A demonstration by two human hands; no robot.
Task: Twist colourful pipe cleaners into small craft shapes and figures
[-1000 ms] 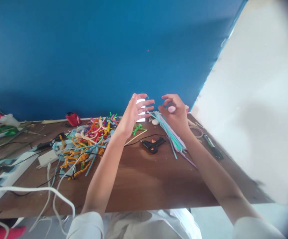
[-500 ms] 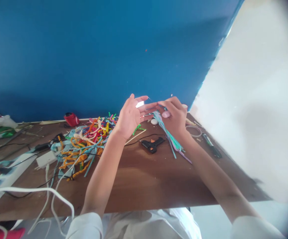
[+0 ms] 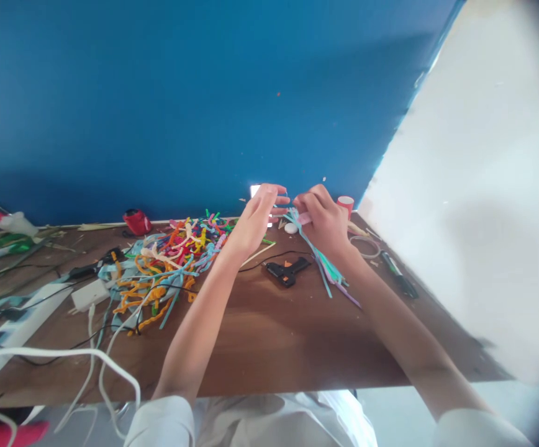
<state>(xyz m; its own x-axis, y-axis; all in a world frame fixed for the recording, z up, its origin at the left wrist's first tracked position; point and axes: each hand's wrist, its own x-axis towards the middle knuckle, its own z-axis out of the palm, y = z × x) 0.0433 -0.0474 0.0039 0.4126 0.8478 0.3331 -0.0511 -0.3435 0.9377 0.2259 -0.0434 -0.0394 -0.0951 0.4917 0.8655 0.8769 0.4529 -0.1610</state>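
My left hand (image 3: 253, 220) is raised over the back of the table, its fingers stretched out and a little apart, with nothing visible in them. Close to its fingertips, my right hand (image 3: 323, 220) is closed, thumb and fingers curled together. A small pale pink piece (image 3: 305, 218) shows at its underside; whether the fingers grip it is unclear. Below my right hand lies a bundle of pastel blue, green and lilac pipe cleaners (image 3: 328, 270). A black glue gun (image 3: 287, 271) rests on the table between my forearms. A round white object (image 3: 290, 228) lies below the fingertips.
Left of my left arm is a tangled heap of coloured pipe cleaners (image 3: 190, 248). Near it are a white adapter (image 3: 90, 295), a power strip (image 3: 22, 329) and loose cables. A red pouch-like object (image 3: 136, 221), a red roll (image 3: 345, 203) and a marker (image 3: 398, 274) lie near the walls.
My left hand has turned from palm showing to its back or side showing, and its fingers have drawn back from my right hand. The right fingers are curled more tightly.
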